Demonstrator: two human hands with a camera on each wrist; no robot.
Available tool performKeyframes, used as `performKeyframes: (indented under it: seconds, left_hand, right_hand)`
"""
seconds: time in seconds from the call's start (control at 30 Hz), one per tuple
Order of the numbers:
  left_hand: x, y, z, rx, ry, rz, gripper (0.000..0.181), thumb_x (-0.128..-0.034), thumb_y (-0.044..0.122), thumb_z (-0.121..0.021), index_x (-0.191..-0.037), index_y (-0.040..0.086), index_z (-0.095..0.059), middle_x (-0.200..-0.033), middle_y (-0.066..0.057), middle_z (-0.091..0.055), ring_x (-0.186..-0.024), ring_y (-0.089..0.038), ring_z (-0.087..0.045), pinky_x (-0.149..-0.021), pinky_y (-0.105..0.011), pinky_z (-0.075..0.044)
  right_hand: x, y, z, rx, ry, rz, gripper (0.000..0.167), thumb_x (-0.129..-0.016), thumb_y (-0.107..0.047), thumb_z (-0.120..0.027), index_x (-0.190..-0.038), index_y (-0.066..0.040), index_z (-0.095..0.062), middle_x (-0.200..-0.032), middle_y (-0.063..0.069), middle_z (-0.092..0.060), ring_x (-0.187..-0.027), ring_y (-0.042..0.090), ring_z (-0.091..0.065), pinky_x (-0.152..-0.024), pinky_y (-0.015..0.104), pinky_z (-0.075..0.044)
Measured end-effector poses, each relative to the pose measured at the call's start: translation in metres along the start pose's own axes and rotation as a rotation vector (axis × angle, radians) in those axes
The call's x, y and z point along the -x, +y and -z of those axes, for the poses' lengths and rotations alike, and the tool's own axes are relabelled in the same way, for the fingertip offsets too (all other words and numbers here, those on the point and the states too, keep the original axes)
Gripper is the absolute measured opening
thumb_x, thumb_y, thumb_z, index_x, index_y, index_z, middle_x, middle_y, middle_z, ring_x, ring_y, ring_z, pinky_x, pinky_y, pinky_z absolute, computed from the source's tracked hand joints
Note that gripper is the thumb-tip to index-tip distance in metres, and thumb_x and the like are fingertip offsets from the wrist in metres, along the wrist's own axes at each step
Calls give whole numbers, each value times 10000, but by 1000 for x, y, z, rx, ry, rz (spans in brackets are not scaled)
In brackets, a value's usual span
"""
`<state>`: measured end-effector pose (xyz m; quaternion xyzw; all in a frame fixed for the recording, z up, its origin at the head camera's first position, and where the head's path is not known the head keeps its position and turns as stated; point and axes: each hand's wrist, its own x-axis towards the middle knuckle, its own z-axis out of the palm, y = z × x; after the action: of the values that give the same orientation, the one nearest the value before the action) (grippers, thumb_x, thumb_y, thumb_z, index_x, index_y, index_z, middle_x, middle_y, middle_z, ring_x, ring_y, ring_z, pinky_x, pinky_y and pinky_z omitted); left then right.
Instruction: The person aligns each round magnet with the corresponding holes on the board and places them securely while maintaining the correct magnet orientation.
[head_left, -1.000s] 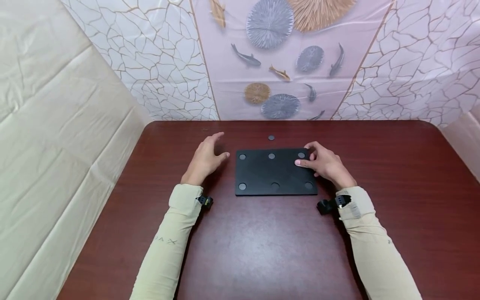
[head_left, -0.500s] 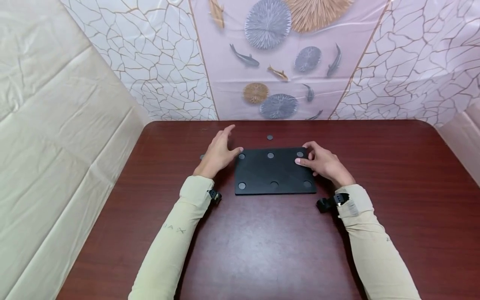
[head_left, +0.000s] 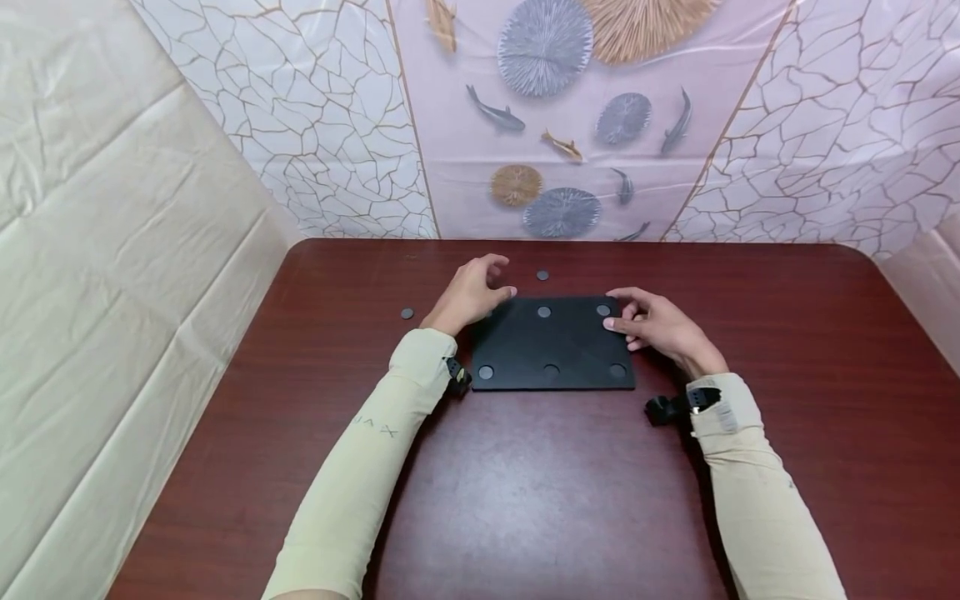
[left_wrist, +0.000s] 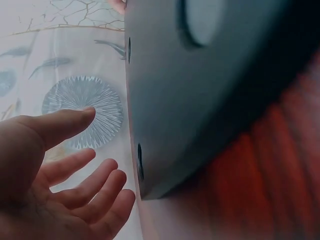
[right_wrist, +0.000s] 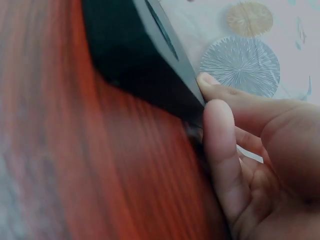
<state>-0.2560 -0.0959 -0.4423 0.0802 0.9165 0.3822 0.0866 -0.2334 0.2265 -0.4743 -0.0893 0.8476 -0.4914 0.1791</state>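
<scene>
A flat black rectangular board (head_left: 551, 342) lies on the table, with round recesses along its near and far edges. Pale grey discs show in several recesses; the near middle recess looks dark. My left hand (head_left: 472, 293) hovers at the board's far left corner, fingers loosely bent with nothing between them, partly covering the recess there. At the right edge my right hand (head_left: 663, 327) grips the board, its thumb over the top and its other fingers at the side. One loose grey disc (head_left: 542, 275) lies beyond the board, and another grey disc (head_left: 407, 313) is left of my left hand.
The dark red-brown wooden table (head_left: 525, 483) reaches back to a patterned cloth backdrop (head_left: 558, 142). A pale cloth wall (head_left: 135, 275) runs along the left side. Each wrist carries a small black camera on a strap.
My left hand has moved right, from beside the board to its far left corner, uncovering the loose disc on the left. The right hand has kept its place at the board's right edge.
</scene>
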Motion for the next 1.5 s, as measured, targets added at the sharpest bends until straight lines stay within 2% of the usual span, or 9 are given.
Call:
performKeyframes:
  seconds: [0.17, 0.27, 0.43, 0.6, 0.73, 0.93, 1.23, 1.33, 1.5]
  left_hand:
    - [-13, 7, -5, 10, -14, 19, 500, -1028, 229, -726, -1487, 98, -578, -1365, -123, -633, -1233, -253, -604, -1019, -421, -533]
    - [-24, 11, -11, 5, -26, 23, 455, -1025, 201, -728, -1452, 100, -611, -1335, -115, -651, -1237, -244, -607, -1083, -409, -490]
    - [-36, 13, -22, 22, -60, 41, 348, -1037, 110, -688, -1384, 124, -673, -1317, -98, -656, -1242, -236, -598, -1086, -385, -488]
    - [-45, 18, -30, -61, -87, 42, 327, -1052, 98, -659, -1373, 147, -691, -1324, -91, -659, -1232, -221, -603, -1070, -356, -505]
    - [-50, 25, -29, -160, -91, 20, 338, -1051, 129, -672, -1387, 161, -684, -1304, -68, -664, -1196, -199, -614, -1034, -342, -517]
    - [-53, 31, -25, -228, -108, -15, 327, -1038, 117, -689, -1360, 167, -715, -1240, -54, -699, -1114, -186, -645, -966, -348, -541]
    - [-59, 28, -22, -273, -121, -110, 299, -1023, 84, -700, -1295, 185, -770, -1275, -37, -731, -1168, -157, -665, -1032, -360, -534]
    - [-63, 29, -24, -292, -124, -119, 271, -1025, 94, -702, -1265, 190, -782, -1265, -20, -737, -1156, -144, -670, -1027, -357, -535]
    - [-68, 30, -27, -335, -137, -102, 224, -1036, 115, -691, -1224, 197, -782, -1213, -11, -714, -1087, -154, -655, -970, -370, -547]
  right_hand:
    - [0, 2, 2, 12, 9, -5, 613, -1034, -166, -712, -1564, -22, -438, -940, 77, -510, -653, 95, -586, -597, 257, -587]
    - [1, 3, 4, 29, 13, -4, 620, -1031, -168, -717, -1564, -21, -437, -932, 79, -515, -656, 108, -575, -573, 265, -571]
    - [4, 6, 1, 27, 6, -8, 637, -1024, -182, -729, -1565, -18, -435, -919, 71, -520, -655, 116, -569, -556, 268, -551]
    - [6, 6, 0, 25, 0, -15, 638, -1022, -184, -732, -1563, -18, -438, -914, 86, -532, -656, 126, -574, -568, 274, -557]
    - [6, 4, 2, 23, 3, -3, 630, -1019, -186, -736, -1556, -22, -449, -900, 83, -536, -648, 119, -576, -566, 272, -558]
    - [2, 0, 2, 1, 3, 1, 620, -1018, -174, -736, -1551, -24, -456, -882, 73, -533, -635, 109, -574, -559, 267, -554]
    - [-3, 0, 2, 9, 13, -7, 616, -1014, -182, -743, -1546, -36, -470, -889, 75, -538, -639, 114, -582, -558, 269, -559]
    - [-4, 1, 2, 10, 17, -11, 612, -1014, -181, -744, -1544, -36, -473, -888, 72, -538, -639, 112, -583, -557, 268, -560]
    - [-5, 3, 3, 10, 15, -16, 617, -1016, -181, -740, -1549, -35, -466, -883, 59, -536, -639, 107, -580, -557, 264, -555]
